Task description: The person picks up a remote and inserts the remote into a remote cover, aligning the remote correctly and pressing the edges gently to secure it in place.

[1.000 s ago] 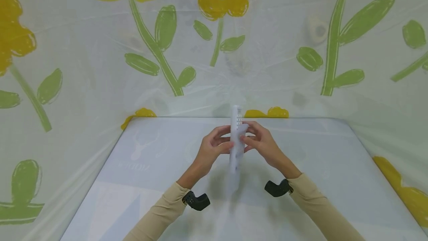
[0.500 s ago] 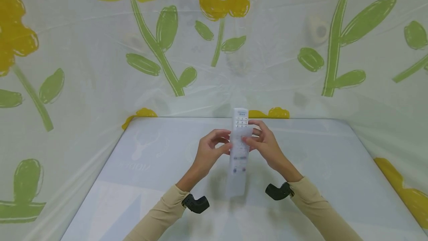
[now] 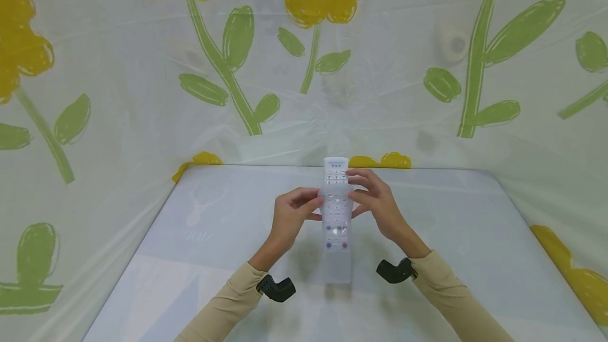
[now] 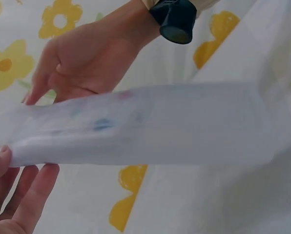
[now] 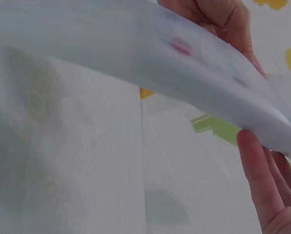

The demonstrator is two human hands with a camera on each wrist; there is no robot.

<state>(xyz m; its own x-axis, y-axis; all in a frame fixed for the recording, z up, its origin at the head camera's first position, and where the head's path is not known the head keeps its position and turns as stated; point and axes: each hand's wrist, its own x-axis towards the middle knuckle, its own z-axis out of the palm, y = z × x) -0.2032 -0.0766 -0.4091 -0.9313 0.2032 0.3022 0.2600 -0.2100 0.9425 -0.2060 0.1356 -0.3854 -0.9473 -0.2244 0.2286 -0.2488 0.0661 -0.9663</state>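
Note:
A white remote control stands nearly upright over the table, its button side facing me. Its top rows of buttons are bare, while a translucent plastic sleeve surrounds the rest and hangs below its lower end. My left hand pinches the sleeve's left edge near its mouth. On the opposite edge, my right hand holds the mouth between thumb and fingers. In the left wrist view the sleeve stretches sideways, with faint coloured buttons showing through. The right wrist view shows the sleeve from another side.
A pale table with a faint printed pattern lies under the hands. Behind it hangs a white curtain printed with yellow flowers and green stems. Black wrist cameras sit on both beige-sleeved forearms.
The remote control and sleeve have turned from edge-on to button side facing me. Both hands stay on the sleeve, the left having shifted slightly left and the sleeve's mouth looking wider.

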